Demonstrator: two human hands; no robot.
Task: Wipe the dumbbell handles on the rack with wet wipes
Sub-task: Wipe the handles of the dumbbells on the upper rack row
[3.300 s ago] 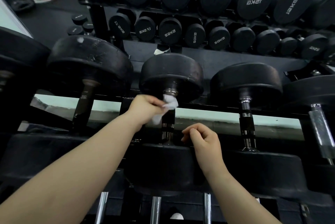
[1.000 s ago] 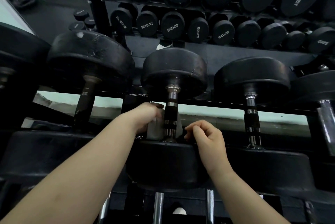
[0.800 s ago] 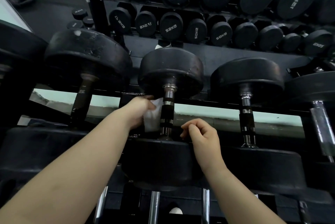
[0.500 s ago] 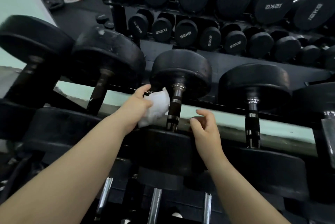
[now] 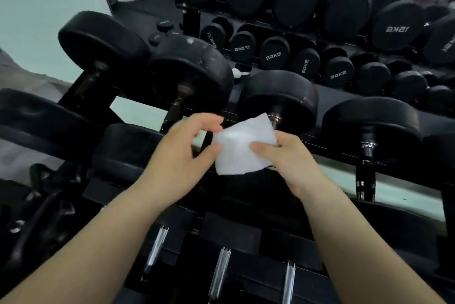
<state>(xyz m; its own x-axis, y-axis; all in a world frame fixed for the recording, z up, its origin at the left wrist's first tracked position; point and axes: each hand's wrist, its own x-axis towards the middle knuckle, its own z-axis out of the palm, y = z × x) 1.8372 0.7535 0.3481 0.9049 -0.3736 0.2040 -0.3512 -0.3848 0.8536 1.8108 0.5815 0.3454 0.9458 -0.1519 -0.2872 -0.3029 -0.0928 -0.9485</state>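
the white wipe (image 5: 242, 148) was spread flat between both hands. the left hand (image 5: 182, 153), blurred, pinched its edge at 9 o'clock. the right hand (image 5: 288, 158) gripped it at 3 o'clock, thumb on top. a dumbbell handle (image 5: 275, 118) peeked out at the wipe's 1 o'clock.

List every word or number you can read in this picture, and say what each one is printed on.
"15KG", mirror-reversed: large dumbbell end, upper right.
"17.5KG", mirror-reversed: small dumbbell end.
"25KG", flipped: next end rightward.
Probably "20KG", flipped, twice: two further ends.
Blurred or cut off: marks on the far-right end and the leftmost small end.
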